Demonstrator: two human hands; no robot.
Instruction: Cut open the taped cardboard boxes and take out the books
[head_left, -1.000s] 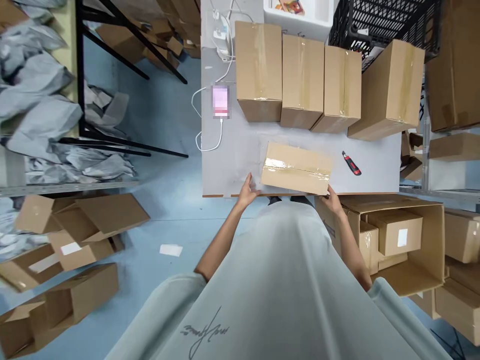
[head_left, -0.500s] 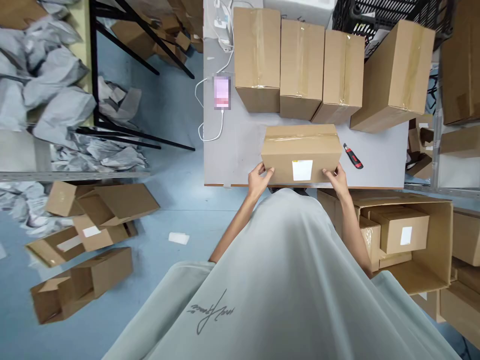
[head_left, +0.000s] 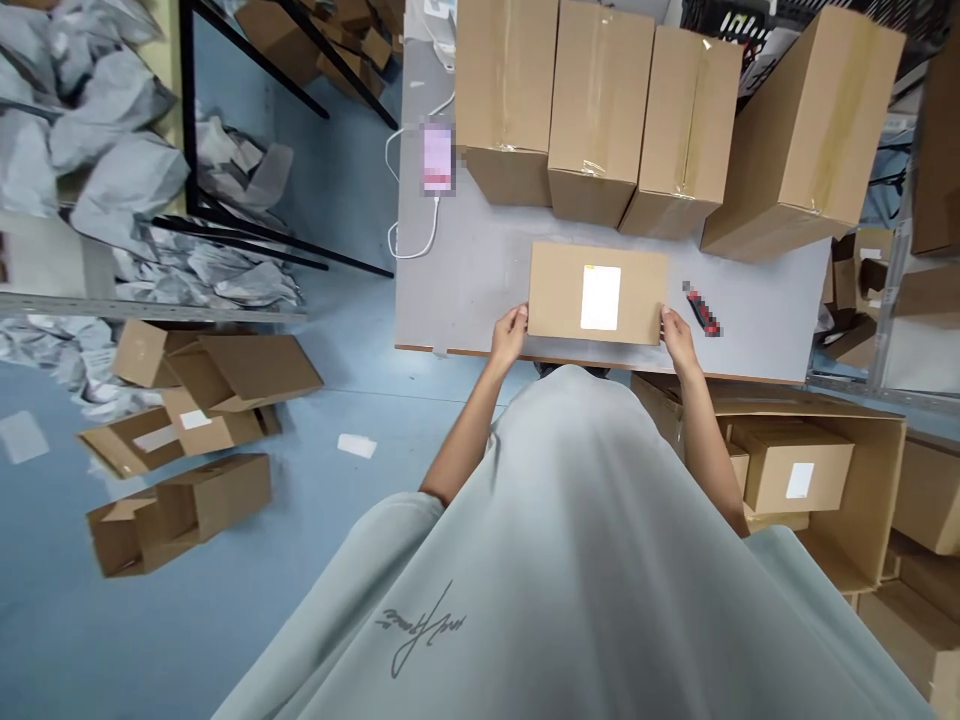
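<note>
Between my hands is a cardboard box [head_left: 555, 295] at the front of the table, its face with a white label [head_left: 601, 298] turned up toward me. My left hand [head_left: 511, 332] grips the box's left end, fingers closed against its edge. At the right end, my right hand [head_left: 676, 336] holds it the same way, with some fingertips hidden behind the side. To the right of the box lies a red and black utility knife [head_left: 703, 313], blurred over in part.
Several tall taped boxes [head_left: 600, 110] line the back of the grey table [head_left: 480, 260]. A phone [head_left: 437, 160] on a white cable lies at left. Below the right edge stands a large open carton [head_left: 866, 480] with boxes inside. Opened boxes [head_left: 217, 500] lie on the floor at left.
The box has been tilted, so its labelled face now points up and the taped side no longer shows. Both hands have shifted onto its ends. The view has moved slightly.
</note>
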